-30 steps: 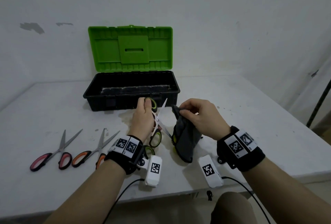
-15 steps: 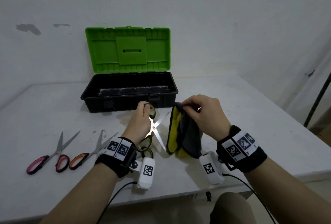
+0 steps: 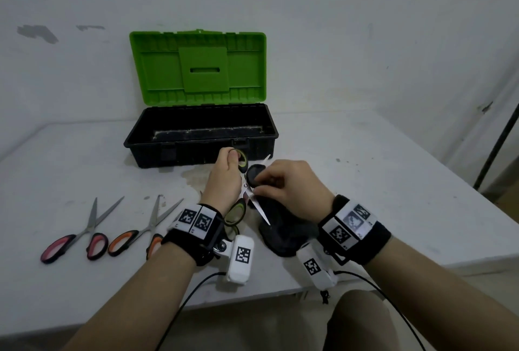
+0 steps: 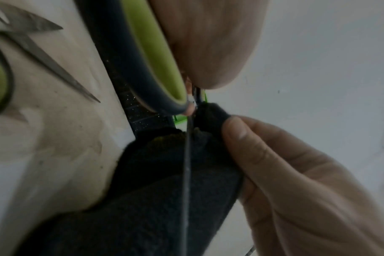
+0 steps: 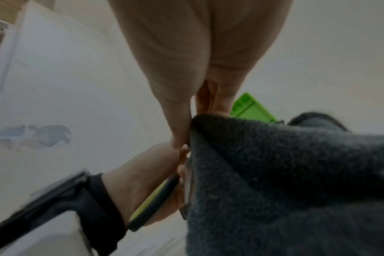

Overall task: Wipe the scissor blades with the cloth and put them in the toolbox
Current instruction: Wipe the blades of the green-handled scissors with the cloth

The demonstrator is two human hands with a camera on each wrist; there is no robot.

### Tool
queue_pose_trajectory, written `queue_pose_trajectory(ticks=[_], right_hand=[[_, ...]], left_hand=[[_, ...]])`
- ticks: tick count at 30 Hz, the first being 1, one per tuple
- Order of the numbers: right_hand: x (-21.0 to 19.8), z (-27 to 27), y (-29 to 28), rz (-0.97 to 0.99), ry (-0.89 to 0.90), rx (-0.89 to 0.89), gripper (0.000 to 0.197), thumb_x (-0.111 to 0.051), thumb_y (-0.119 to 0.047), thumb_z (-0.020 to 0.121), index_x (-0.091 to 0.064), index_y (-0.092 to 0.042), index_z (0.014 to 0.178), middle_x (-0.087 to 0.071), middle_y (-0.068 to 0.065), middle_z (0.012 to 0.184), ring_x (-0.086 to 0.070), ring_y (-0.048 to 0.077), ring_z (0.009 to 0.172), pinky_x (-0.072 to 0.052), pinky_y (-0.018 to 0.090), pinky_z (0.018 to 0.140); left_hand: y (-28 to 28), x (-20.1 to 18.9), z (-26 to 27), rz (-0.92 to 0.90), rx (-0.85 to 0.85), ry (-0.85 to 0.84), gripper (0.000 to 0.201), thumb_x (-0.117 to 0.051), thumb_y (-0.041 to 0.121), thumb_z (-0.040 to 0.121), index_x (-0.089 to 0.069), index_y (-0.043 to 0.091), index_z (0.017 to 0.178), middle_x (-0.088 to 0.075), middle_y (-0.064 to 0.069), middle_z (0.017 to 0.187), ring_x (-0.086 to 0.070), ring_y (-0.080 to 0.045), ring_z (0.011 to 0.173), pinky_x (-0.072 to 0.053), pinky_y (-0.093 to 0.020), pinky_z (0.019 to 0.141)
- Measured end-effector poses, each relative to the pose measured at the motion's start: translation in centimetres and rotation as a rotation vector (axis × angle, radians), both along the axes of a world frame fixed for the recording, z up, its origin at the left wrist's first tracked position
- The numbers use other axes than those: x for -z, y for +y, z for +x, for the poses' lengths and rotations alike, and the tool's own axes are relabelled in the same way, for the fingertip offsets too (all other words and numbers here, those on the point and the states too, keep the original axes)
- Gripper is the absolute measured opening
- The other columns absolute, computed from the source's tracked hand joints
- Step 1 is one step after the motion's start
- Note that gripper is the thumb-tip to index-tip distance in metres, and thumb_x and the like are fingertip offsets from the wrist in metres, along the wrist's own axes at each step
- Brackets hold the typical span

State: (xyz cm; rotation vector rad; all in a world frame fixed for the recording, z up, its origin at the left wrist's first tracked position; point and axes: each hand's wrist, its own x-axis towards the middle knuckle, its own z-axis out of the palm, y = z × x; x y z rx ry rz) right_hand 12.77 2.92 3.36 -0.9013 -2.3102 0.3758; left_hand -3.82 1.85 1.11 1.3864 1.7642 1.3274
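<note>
left hand (image 3: 224, 179) grips scissors (image 3: 254, 199) | right hand (image 3: 292, 185) pinches cloth (image 3: 283, 227) | white table (image 3: 379, 182) | scuffed white wall (image 3: 365, 27)

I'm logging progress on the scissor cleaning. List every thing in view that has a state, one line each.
Toolbox: open, green lid upright.
Green-handled scissors: blades spread, held in left hand.
Grey cloth: bunched against a blade, pinched by right hand.
Pink-handled scissors: blades spread, lying on table.
Orange-handled scissors: blades spread, lying on table.
</note>
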Motion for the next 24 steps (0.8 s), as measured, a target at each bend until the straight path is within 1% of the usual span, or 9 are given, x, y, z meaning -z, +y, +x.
queue_pose_trajectory(ticks=[3,5,8,10,13,16,19,21,24], right_hand=[[0.7,0.1,0.5,0.022,0.021,-0.025,0.009,-0.074,-0.025,0.081,-0.077,-0.019,0.088,-0.068,-0.004,0.084,-0.057,0.004,0.073,-0.043,0.014,0.071],[0.9,-0.2,0.5,0.049,0.008,-0.046,0.009,-0.074,-0.021,0.081,-0.077,-0.019,0.089,-0.068,-0.002,0.083,-0.058,0.006,0.074,-0.041,0.011,0.073],[1.2,-0.5,0.5,0.059,-0.026,-0.022,0.009,-0.073,-0.019,0.082,-0.077,-0.017,0.089,-0.067,0.0,0.082,-0.06,0.009,0.075,-0.041,0.013,0.074],[1.3,-0.2,1.2,0.054,-0.021,0.04,0.009,-0.071,-0.019,0.084,-0.077,-0.018,0.09,-0.066,0.001,0.083,-0.06,0.012,0.075,-0.04,0.015,0.074],[0.9,0.9,3.0,0.013,0.015,0.212,0.01,-0.068,-0.02,0.086,-0.077,-0.019,0.09,-0.068,0.001,0.085,-0.062,0.017,0.081,-0.038,0.018,0.075],[0.4,2.0,3.4,-0.051,0.13,0.313,0.009,-0.071,-0.025,0.084,-0.076,-0.02,0.09,-0.068,-0.004,0.085,-0.062,0.01,0.079,-0.048,0.023,0.076],[0.0,1.7,1.6,-0.04,0.246,0.191,0.013,-0.074,-0.021,0.08,-0.075,-0.021,0.093,-0.068,-0.008,0.085,-0.063,0.003,0.075,-0.052,0.02,0.072],[0.1,0.9,0.4,-0.023,0.204,0.086,0.019,-0.073,-0.015,0.078,-0.073,-0.021,0.096,-0.07,-0.009,0.089,-0.063,0.002,0.077,-0.051,0.018,0.073],[0.8,0.1,0.1,0.068,0.125,0.011,0.014,-0.074,-0.013,0.078,-0.074,-0.018,0.091,-0.068,-0.006,0.088,-0.058,0.001,0.076,-0.047,0.013,0.074]], left_hand=[[0.0,0.2,0.2,-0.003,0.022,0.031,0.03,-0.024,0.037,0.11,-0.051,0.023,0.107,-0.055,0.003,0.079,-0.057,-0.019,0.077,-0.043,-0.037,0.072],[0.1,0.4,0.5,-0.004,0.037,0.051,0.03,-0.025,0.037,0.11,-0.051,0.023,0.107,-0.055,0.004,0.079,-0.056,-0.018,0.075,-0.047,-0.038,0.072],[0.1,0.4,0.9,0.022,0.065,0.107,0.029,-0.028,0.032,0.11,-0.053,0.018,0.111,-0.058,0.002,0.089,-0.055,-0.01,0.081,-0.041,-0.019,0.072],[0.2,0.5,0.8,0.027,0.084,0.104,0.03,-0.029,0.031,0.11,-0.055,0.016,0.112,-0.061,-0.001,0.094,-0.056,-0.014,0.087,-0.04,-0.018,0.074],[0.2,0.9,0.5,0.008,0.101,0.088,0.03,-0.027,0.034,0.11,-0.054,0.02,0.109,-0.06,0.0,0.091,-0.056,-0.014,0.084,-0.043,-0.023,0.076],[0.1,1.0,0.4,-0.009,0.08,0.04,0.033,-0.024,0.04,0.109,-0.052,0.023,0.103,-0.054,-0.003,0.075,-0.056,-0.022,0.071,-0.052,-0.046,0.072],[0.1,0.9,0.3,0.001,0.05,0.033,0.035,-0.023,0.039,0.109,-0.052,0.021,0.103,-0.056,-0.005,0.08,-0.058,-0.024,0.076,-0.05,-0.045,0.075],[0.3,0.8,0.4,0.011,0.035,0.025,0.035,-0.023,0.038,0.109,-0.052,0.021,0.103,-0.058,-0.004,0.081,-0.06,-0.025,0.08,-0.048,-0.043,0.076],[0.4,1.1,0.7,0.017,0.02,0.032,0.035,-0.024,0.035,0.11,-0.052,0.016,0.106,-0.058,-0.002,0.086,-0.057,-0.019,0.085,-0.042,-0.034,0.074]])
